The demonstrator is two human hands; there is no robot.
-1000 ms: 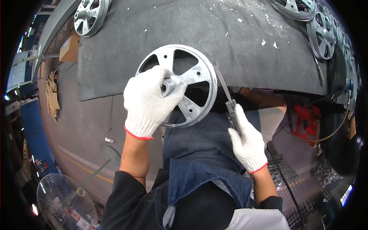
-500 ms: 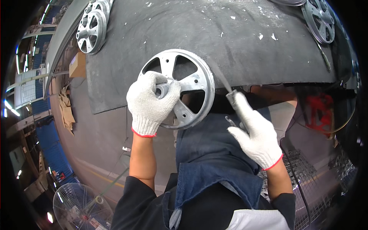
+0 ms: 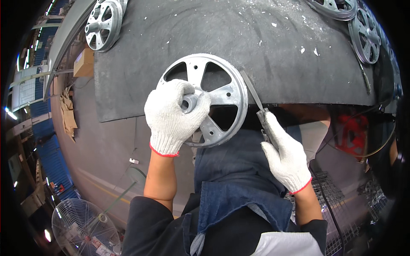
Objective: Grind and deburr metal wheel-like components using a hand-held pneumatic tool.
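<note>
A grey cast-metal wheel (image 3: 220,97) with several spokes stands tilted at the near edge of the dark work table (image 3: 282,64). My left hand (image 3: 173,117), in a white knit glove with a red cuff, grips its central hub with thumb and fingers. My gloved right hand (image 3: 288,158) is closed around the grey handle of a knife (image 3: 252,90). The knife's long, narrow blade points up and away, lying along the wheel's right rim. Whether the blade touches the rim I cannot tell. My right fingers are partly hidden beneath the handle.
More metal wheels stand at the table's far left (image 3: 104,25) and far right. A thin rod (image 3: 366,81) lies by the right-hand wheels (image 3: 365,36). White chips dot the tabletop. A cardboard box (image 3: 84,63), a floor fan (image 3: 85,230) and a wire basket (image 3: 341,222) are around me.
The wheel and my left hand sit slightly farther right in the picture. The knife blade, blurred before, shows sharply now beside the rim. The view has shifted a little.
</note>
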